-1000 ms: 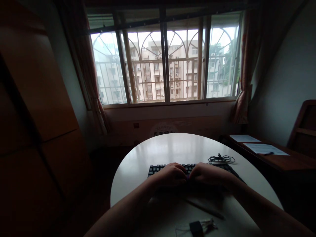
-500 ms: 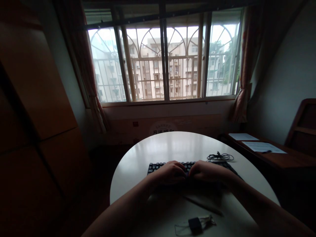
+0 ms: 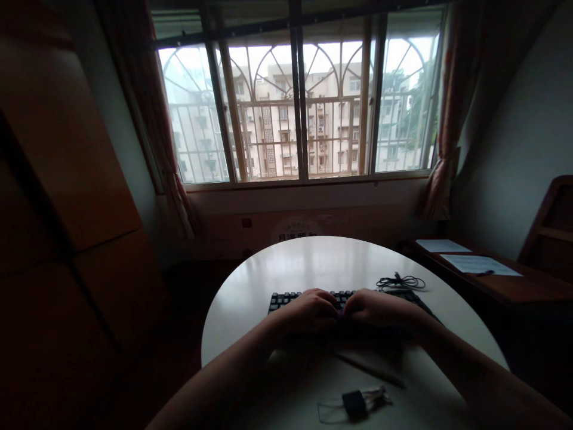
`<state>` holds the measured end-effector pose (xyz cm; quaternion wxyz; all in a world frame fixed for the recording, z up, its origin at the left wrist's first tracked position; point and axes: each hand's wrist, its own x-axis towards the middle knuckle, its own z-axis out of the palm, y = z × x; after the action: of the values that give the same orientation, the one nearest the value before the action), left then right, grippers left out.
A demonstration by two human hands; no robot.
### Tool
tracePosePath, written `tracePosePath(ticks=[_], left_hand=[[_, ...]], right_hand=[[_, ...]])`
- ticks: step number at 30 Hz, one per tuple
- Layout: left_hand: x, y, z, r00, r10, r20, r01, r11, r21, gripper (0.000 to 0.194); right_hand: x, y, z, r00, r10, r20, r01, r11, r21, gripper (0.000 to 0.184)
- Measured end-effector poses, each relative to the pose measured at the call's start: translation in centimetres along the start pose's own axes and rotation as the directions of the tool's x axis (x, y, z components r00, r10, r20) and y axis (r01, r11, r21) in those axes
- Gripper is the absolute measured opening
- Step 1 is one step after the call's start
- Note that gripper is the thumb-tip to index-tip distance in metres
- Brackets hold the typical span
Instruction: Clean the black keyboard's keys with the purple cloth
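Note:
A black keyboard (image 3: 280,298) lies across the white round table, much of it hidden under my hands and forearms. My left hand (image 3: 316,307) is over its middle, fingers curled and pressed together. Close beside it, my right hand (image 3: 364,306) curls in from the right with the fingers closed. A small dark purplish thing (image 3: 341,312) shows between the fingertips of both hands; its kind is too dark to make out. Nearer to me lies a thin dark stick-like tool (image 3: 370,370). In front of that is a small black block (image 3: 353,405) with wire loops and pale metal ends.
A coiled black cable (image 3: 400,280) lies behind the keyboard's right end on the white table (image 3: 250,280). To the right, a low wooden bench (image 3: 537,286) bears two paper sheets (image 3: 481,264) and a dark pen. A wooden cabinet (image 3: 102,227) stands left, a barred window ahead.
The view has shifted very slightly. Both hands stay together over the keyboard, with only slight finger movement; the things on the table lie as before.

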<state>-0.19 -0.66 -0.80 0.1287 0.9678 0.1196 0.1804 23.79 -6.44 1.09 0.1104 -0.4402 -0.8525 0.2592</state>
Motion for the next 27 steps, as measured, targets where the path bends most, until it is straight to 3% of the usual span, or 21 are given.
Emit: tracePosePath(ticks=[8, 27], left_hand=[[-0.25, 0.58, -0.43, 0.997, -0.074, 0.007, 0.074, 0.997, 0.016, 0.023], [-0.2, 0.74, -0.68, 0.997, -0.072, 0.025, 0.072, 0.997, 0.015, 0.022]], right_hand=[[0.15, 0.22, 0.05, 1.0, 0.005, -0.002, -0.005, 1.0, 0.008, 0.034], [0.35, 0.58, 0.24, 1.0, -0.001, 0.006, 0.001, 1.0, 0.027, 0.034]])
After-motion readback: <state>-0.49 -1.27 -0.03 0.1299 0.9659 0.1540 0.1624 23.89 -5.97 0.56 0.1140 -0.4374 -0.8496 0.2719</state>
